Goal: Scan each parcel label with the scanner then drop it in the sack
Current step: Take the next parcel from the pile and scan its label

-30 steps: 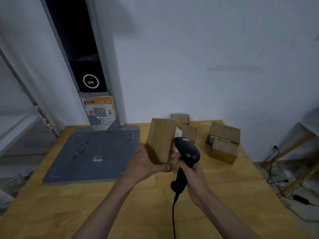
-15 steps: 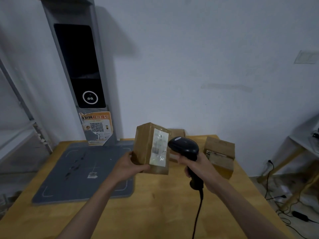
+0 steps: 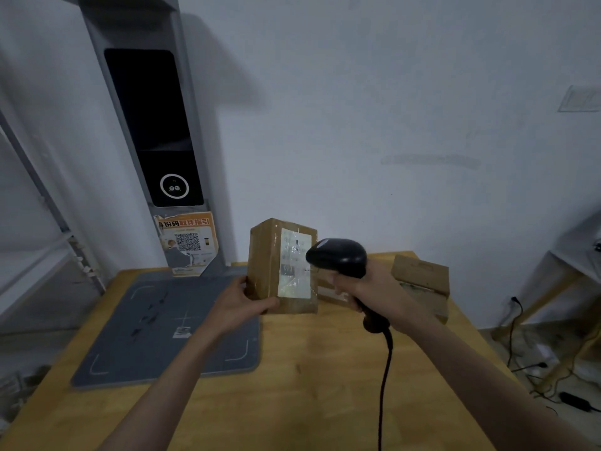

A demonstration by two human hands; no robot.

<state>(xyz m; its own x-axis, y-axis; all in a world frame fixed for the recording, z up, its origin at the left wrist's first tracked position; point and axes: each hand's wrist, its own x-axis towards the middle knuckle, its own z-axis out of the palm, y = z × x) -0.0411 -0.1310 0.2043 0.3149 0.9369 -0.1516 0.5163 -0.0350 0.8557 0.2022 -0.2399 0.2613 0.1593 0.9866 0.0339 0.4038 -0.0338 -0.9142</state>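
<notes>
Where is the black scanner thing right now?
In the head view the scanner is right of centre, gripped by the right hand, its head pointing at the white label on the parcel.

We see a brown cardboard parcel [image 3: 265, 265] upright above the table, its white label [image 3: 294, 263] under clear tape facing us. A black corded scanner [image 3: 338, 257] points its head at the label, just beside it. Two more brown parcels [image 3: 421, 281] lie on the table behind.
</notes>
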